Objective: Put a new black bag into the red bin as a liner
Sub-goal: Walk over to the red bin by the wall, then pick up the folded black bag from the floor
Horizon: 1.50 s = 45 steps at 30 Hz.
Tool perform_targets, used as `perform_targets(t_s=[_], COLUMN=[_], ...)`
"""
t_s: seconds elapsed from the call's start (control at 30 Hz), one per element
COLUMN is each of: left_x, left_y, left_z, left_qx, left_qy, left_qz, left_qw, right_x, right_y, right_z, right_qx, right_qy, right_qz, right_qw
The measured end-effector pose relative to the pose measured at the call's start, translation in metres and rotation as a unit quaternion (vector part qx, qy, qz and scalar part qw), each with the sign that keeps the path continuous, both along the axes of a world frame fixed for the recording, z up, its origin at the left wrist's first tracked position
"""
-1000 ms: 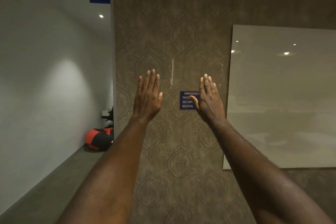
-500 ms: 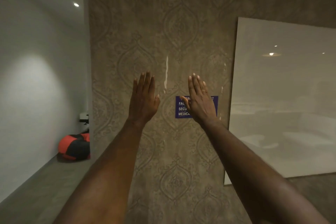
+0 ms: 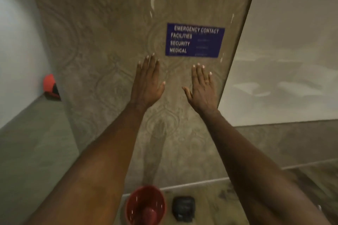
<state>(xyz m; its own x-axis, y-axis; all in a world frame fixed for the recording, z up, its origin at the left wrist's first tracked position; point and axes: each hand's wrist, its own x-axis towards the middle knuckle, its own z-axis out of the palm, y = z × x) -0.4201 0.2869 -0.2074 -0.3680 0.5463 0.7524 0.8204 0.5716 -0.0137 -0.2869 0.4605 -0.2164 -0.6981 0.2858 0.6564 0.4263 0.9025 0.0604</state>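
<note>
view tipped down | red bin (image 3: pixel 145 204), black bag (image 3: pixel 183 208) now visible; hands (image 3: pixel 147 86) (image 3: pixel 203 89) flat, empty

only readable thing is a blue sign (image 3: pixel 194 40) on the patterned wall (image 3: pixel 109 42): EMERGENCY CONTACT, FACILITIES, SECURITY, MEDICAL, numbers too blurry

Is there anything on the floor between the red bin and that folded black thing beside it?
No. In the head view the red bin and the folded black bag stand apart, with only bare floor between them.
</note>
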Motion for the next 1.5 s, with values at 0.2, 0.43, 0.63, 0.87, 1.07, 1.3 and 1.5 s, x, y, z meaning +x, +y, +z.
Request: perform_targets(t_s=[0.2, 0.43, 0.63, 0.87, 1.07, 1.3, 1.5], left_x=[0.014, 0.026, 0.034, 0.050, 0.062, 0.057, 0.046], left_y=[0.045, 0.083, 0.124, 0.163, 0.182, 0.198, 0.216], left_z=[-0.145, -0.317, -0.451, -0.630, -0.779, -0.908, -0.948], left_qx=[-0.072, -0.154, -0.215, -0.253, -0.285, -0.308, -0.316], left_qy=[-0.079, -0.160, -0.194, -0.251, -0.303, -0.408, -0.431], left_qz=[-0.037, -0.045, -0.069, -0.082, -0.091, -0.088, -0.075], left_qw=[0.994, 0.974, 0.955, 0.931, 0.905, 0.855, 0.842], right_x=[0.017, 0.038, 0.057, 0.065, 0.064, 0.057, 0.050], right_y=[0.042, 0.074, 0.105, 0.134, 0.145, 0.156, 0.169], right_z=[-0.142, -0.307, -0.449, -0.632, -0.779, -0.911, -0.970], right_qx=[-0.070, -0.121, -0.152, -0.180, -0.210, -0.215, -0.243], right_qy=[-0.055, -0.155, -0.222, -0.267, -0.313, -0.390, -0.468], right_qz=[-0.018, -0.034, -0.039, -0.051, -0.058, -0.026, -0.024], right_qw=[0.996, 0.980, 0.962, 0.945, 0.925, 0.895, 0.850])
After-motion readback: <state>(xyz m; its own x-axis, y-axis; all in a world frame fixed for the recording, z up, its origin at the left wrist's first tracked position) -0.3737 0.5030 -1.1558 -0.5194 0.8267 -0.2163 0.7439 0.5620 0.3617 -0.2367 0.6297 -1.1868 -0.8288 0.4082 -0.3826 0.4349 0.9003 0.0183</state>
